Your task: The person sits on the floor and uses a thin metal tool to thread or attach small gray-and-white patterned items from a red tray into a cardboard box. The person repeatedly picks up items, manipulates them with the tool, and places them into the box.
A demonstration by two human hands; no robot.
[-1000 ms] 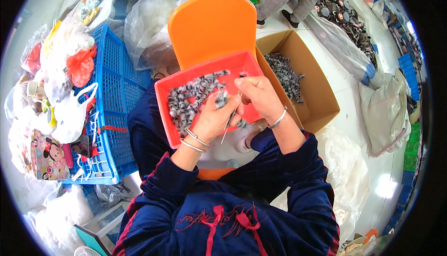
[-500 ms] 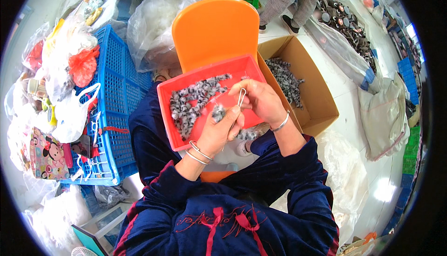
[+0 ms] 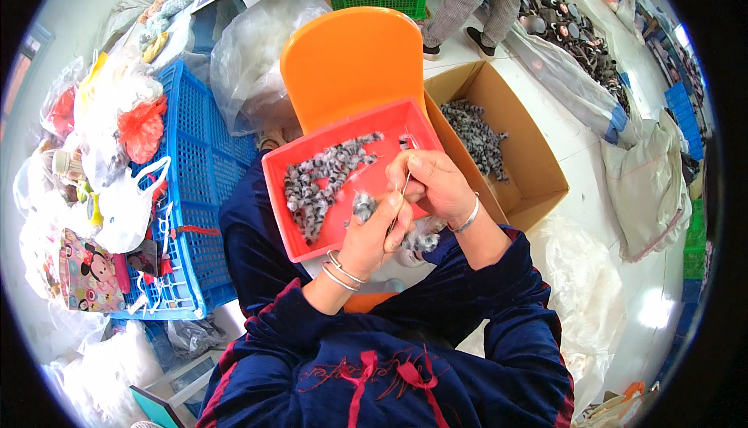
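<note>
My left hand (image 3: pixel 372 235) pinches a small furry tube striped grey and black (image 3: pixel 364 207), which pokes out past the thumb. Just right of it, my right hand (image 3: pixel 438 185) grips a thin looped metal wire tool (image 3: pixel 406 182), whose lower end runs to the left fingers. Both hands are over the near right part of a red plastic tray (image 3: pixel 343 221). Many similar striped furry tubes (image 3: pixel 310 194) lie heaped in the tray's left half. Below my right wrist, more grey fur (image 3: pixel 423 235) shows outside the tray, partly hidden.
An orange chair (image 3: pixel 351 62) stands behind the tray. On the right, an open cardboard box (image 3: pixel 539 167) holds more striped tubes (image 3: pixel 475 138). A blue plastic crate (image 3: pixel 201 194) with bags on top is at left. Beyond the box stands another person (image 3: pixel 471 3).
The metal tool has turned from showing its loop to nearly edge-on, and its upper end is lower. My right hand has dropped slightly. The left hand keeps its pinch.
</note>
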